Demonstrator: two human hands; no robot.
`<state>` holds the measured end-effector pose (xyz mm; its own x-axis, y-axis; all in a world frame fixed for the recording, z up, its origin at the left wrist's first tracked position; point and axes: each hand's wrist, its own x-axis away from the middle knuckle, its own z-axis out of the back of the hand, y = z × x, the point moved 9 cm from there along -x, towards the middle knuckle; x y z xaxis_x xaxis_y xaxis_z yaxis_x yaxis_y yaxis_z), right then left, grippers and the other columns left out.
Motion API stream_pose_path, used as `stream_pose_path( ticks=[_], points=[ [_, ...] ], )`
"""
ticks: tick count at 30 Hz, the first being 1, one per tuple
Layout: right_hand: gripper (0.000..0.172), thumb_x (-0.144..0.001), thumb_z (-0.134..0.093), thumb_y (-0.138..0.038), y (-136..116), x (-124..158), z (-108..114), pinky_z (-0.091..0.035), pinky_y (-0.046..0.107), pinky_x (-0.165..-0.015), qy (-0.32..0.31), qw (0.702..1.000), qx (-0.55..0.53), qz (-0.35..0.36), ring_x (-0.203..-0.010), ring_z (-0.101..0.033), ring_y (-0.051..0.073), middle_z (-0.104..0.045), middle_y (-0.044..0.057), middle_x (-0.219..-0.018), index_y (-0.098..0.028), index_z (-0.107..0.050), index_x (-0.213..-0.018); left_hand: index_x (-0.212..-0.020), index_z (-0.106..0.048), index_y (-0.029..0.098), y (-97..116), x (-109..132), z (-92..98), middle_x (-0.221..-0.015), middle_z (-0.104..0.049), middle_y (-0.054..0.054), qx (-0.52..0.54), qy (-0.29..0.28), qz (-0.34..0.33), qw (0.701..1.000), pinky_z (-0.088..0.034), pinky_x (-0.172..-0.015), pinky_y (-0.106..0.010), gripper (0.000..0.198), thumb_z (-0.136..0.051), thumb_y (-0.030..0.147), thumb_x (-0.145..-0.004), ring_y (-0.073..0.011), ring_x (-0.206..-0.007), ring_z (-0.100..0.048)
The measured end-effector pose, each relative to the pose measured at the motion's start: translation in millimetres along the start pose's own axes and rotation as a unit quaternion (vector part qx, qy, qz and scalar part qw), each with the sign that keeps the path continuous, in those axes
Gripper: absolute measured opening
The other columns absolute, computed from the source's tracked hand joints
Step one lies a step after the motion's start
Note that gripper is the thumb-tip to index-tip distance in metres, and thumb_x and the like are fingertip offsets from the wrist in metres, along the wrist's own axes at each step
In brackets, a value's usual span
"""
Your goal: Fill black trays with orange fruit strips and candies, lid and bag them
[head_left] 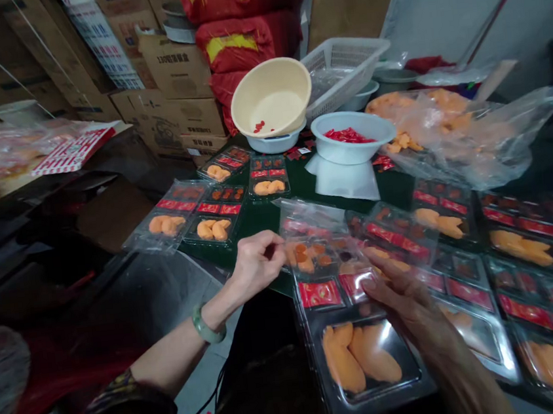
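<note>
My left hand [257,262], with a green bangle on the wrist, is pinched shut on the left edge of a clear plastic bag [314,224]. My right hand [398,290] grips the bag's right side, its fingers closed on the film. Partly inside the bag lies a black compartment tray [356,330] with orange food pieces, red sauce packets and small orange bits. The tray rests at the near edge of the dark table [257,215].
Several filled trays lie bagged to the left [197,208] and unbagged to the right [517,241]. A white bowl of red packets [352,136], a cream basin [272,99], a white basket [343,61] and a big bag of orange food [460,128] stand behind. Cardboard boxes [173,66] are stacked at the back.
</note>
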<state>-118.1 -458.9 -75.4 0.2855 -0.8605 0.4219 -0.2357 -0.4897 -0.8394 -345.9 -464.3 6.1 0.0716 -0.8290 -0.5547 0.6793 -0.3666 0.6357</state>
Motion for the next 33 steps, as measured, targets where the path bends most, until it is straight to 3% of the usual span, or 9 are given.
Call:
stream_pose_path(
  ticks=[4,9,14,16,19,22,26,29,33],
  points=[
    [0.07,-0.063,-0.081,-0.028,4,2,-6,-0.05,0.02,-0.049,0.014,1.0,-0.022,-0.005,-0.051,-0.063,0.011,-0.07,0.0,-0.073,-0.023,-0.052,-0.126,-0.066,-0.061,0.013,10,4,8.7,-0.059,-0.06,0.0,0.0,0.022,-0.016,1.0,-0.039,-0.05,-0.017,0.012,-0.052,0.006,-0.071,-0.0077,-0.052,-0.053],
    [0.07,-0.058,-0.084,-0.028,3,-3,-14,-0.049,0.021,-0.047,0.053,0.998,-0.037,0.023,-0.049,-0.063,0.013,-0.069,-0.001,-0.068,-0.021,-0.053,-0.12,-0.064,-0.061,0.013,20,11,4.4,-0.06,-0.061,-0.001,0.069,-0.055,0.008,0.996,-0.038,-0.051,-0.019,0.012,-0.053,0.007,-0.071,-0.0088,-0.053,-0.052],
    [0.056,-0.06,-0.082,-0.034,9,-6,-26,-0.047,0.018,-0.045,0.043,0.999,-0.023,0.024,-0.049,-0.061,0.012,-0.069,0.001,-0.067,-0.019,-0.054,-0.107,-0.064,-0.063,0.014,3,32,15.8,-0.059,-0.058,-0.001,0.186,-0.04,0.146,0.971,-0.036,-0.051,-0.02,0.008,-0.06,0.015,-0.071,-0.0097,-0.054,-0.051],
    [0.054,-0.061,-0.081,-0.035,8,-4,-31,-0.046,0.018,-0.044,0.031,0.999,-0.003,0.032,-0.049,-0.061,0.012,-0.069,0.001,-0.066,-0.019,-0.053,-0.104,-0.065,-0.06,0.015,-22,41,30.1,-0.057,-0.053,0.001,0.295,0.071,0.244,0.921,-0.037,-0.05,-0.02,0.011,-0.066,0.023,-0.071,-0.009,-0.052,-0.049],
    [0.052,-0.063,-0.08,-0.036,7,0,-41,-0.045,0.019,-0.043,0.009,0.999,0.024,0.042,-0.048,-0.06,0.012,-0.068,0.0,-0.066,-0.021,-0.05,-0.103,-0.069,-0.055,0.015,-57,58,33.0,-0.057,-0.052,0.004,0.415,0.208,0.384,0.798,-0.04,-0.049,-0.02,0.025,-0.074,0.031,-0.065,-0.0089,-0.052,-0.05],
    [0.049,-0.067,-0.077,-0.037,12,5,-57,-0.045,0.019,-0.045,-0.017,0.998,0.046,0.044,-0.05,-0.06,0.012,-0.067,-0.001,-0.066,-0.022,-0.047,-0.103,-0.077,-0.058,0.013,-62,64,4.9,-0.068,-0.062,-0.002,0.49,0.151,0.48,0.712,-0.048,-0.054,-0.024,0.03,-0.077,0.032,-0.063,-0.0133,-0.059,-0.06],
    [0.043,-0.073,-0.071,-0.042,18,16,-70,-0.047,0.021,-0.05,-0.03,0.994,0.097,0.035,-0.055,-0.06,0.013,-0.066,-0.001,-0.069,-0.023,-0.043,-0.102,-0.083,-0.062,0.009,-37,73,-28.2,-0.077,-0.068,-0.01,0.574,0.02,0.526,0.627,-0.054,-0.066,-0.035,0.024,-0.074,0.022,-0.066,-0.0201,-0.066,-0.065],
    [0.04,-0.076,-0.066,-0.047,22,33,-72,-0.044,0.019,-0.046,-0.057,0.989,0.134,0.011,-0.053,-0.058,0.013,-0.063,-0.002,-0.065,-0.025,-0.041,-0.097,-0.088,-0.063,0.01,-22,90,-29.6,-0.083,-0.07,-0.012,0.583,0.002,0.542,0.605,-0.054,-0.068,-0.036,0.024,-0.073,0.018,-0.068,-0.0225,-0.071,-0.067],
    [0.033,-0.077,-0.061,-0.053,22,63,-64,-0.05,0.024,-0.054,-0.1,0.976,0.192,-0.03,-0.058,-0.062,0.016,-0.065,0.001,-0.069,-0.025,-0.051,-0.092,-0.085,-0.064,0.013,5,110,-15.2,-0.08,-0.07,-0.007,0.578,-0.011,0.534,0.617,-0.053,-0.061,-0.03,0.02,-0.073,0.021,-0.069,-0.0193,-0.065,-0.066]
  ],
)
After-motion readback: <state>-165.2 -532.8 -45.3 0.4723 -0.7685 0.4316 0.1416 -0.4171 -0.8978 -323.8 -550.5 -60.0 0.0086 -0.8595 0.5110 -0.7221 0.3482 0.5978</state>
